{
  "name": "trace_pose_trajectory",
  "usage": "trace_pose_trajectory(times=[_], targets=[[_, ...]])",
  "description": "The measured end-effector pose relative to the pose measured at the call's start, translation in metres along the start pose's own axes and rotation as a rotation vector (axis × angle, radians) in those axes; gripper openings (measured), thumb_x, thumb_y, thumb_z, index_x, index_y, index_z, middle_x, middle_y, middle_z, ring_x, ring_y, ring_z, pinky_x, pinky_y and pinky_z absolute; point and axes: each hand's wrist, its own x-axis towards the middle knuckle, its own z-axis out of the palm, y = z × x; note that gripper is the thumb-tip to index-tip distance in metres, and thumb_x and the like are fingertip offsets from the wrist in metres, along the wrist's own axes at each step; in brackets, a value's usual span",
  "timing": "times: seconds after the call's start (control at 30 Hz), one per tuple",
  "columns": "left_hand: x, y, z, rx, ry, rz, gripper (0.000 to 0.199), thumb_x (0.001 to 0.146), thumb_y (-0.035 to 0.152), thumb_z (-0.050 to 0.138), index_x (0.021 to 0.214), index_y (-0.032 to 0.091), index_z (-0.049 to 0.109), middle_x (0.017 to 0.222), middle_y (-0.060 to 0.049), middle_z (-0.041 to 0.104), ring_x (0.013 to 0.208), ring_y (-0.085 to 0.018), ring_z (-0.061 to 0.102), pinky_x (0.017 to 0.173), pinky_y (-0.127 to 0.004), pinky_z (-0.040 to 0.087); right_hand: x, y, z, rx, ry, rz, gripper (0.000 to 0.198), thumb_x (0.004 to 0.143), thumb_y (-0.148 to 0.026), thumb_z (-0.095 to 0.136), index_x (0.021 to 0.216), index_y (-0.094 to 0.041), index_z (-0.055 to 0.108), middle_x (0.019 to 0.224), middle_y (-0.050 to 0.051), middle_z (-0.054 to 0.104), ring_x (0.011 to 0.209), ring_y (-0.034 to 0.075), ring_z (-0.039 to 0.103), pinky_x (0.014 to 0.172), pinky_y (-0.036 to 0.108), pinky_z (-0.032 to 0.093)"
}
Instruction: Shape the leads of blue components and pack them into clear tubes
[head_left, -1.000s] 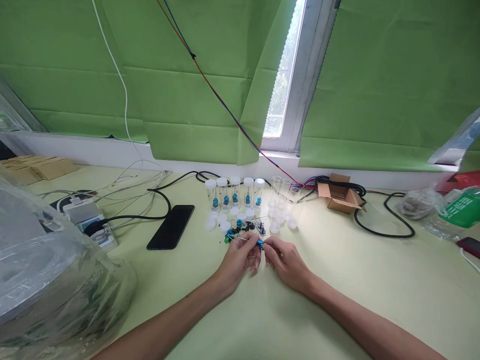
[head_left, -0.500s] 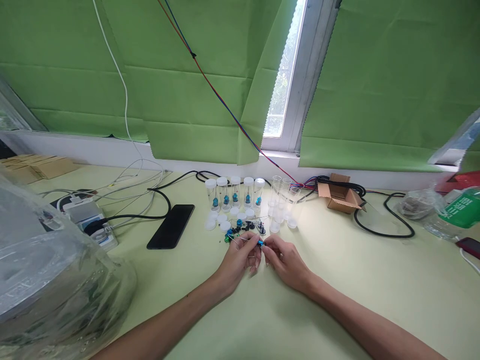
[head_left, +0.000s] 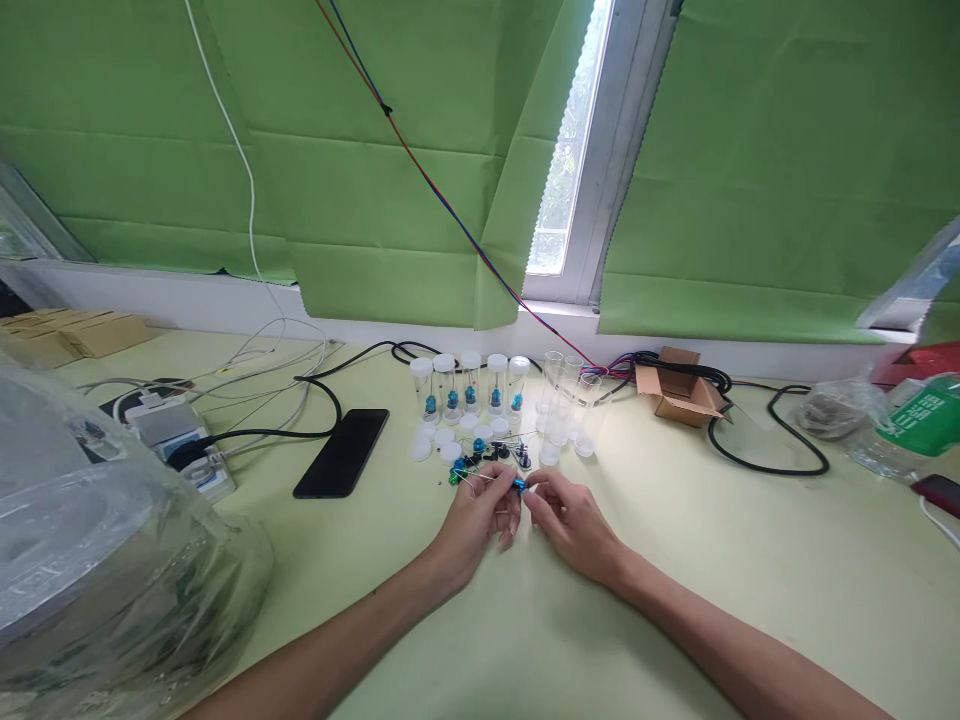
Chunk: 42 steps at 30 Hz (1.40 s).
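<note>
Between my two hands is a small blue part with thin pale wire at its left; its exact kind is too small to make out. My left hand pinches it from the left, thumb on top. From the right, the fingertips of my right hand close on its other end. Just beyond my fingers lie loose black parts, blue parts and a green piece. Behind them stand several capped clear tubes with blue parts inside. White caps lie in front of the tubes.
Uncapped clear tubes stand right of the capped ones. A black phone and a power strip lie left, beside a large plastic bag. At right are an open cardboard box, black cable and a green-labelled bottle.
Both hands stay in nearly the same place. My right fingertips have shifted slightly on the end of the blue part; everything else on the table is unmoved.
</note>
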Motion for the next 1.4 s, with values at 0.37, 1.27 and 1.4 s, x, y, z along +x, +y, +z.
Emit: trace_pose_trajectory(times=[0.37, 1.27, 1.4], targets=[[0.0005, -0.0023, -0.0015, 0.018, -0.006, 0.014, 0.029, 0.084, 0.044, 0.065, 0.078, 0.018, 0.053, 0.05, 0.004, 0.054, 0.039, -0.007, 0.043, 0.036, -0.016, 0.034, -0.0013, 0.0042, 0.0015, 0.004, -0.021, 0.003, 0.012, 0.096, -0.031, 0.046, 0.099, -0.02, 0.051, 0.064, -0.004, 0.056, 0.056, 0.013, 0.047, 0.055, 0.024, 0.037], [0.0005, -0.0019, -0.0009, 0.018, -0.006, 0.007, 0.032, 0.083, 0.045, 0.065, 0.075, 0.018, 0.05, 0.05, 0.004, 0.054, 0.038, -0.007, 0.044, 0.035, -0.016, 0.033, -0.001, 0.0013, -0.0005, 0.012, -0.031, -0.009, 0.016, 0.097, -0.028, 0.046, 0.087, -0.019, 0.054, 0.065, -0.003, 0.054, 0.056, 0.012, 0.046, 0.056, 0.024, 0.036], [0.0008, -0.0036, -0.0021, 0.026, -0.029, 0.018, 0.032, 0.085, 0.045, 0.063, 0.074, 0.018, 0.05, 0.05, 0.004, 0.054, 0.039, -0.007, 0.043, 0.035, -0.016, 0.033, -0.0004, 0.0013, -0.0006, -0.001, -0.036, -0.019, 0.02, 0.098, -0.027, 0.043, 0.082, -0.019, 0.052, 0.065, -0.003, 0.052, 0.057, 0.011, 0.046, 0.058, 0.024, 0.036]])
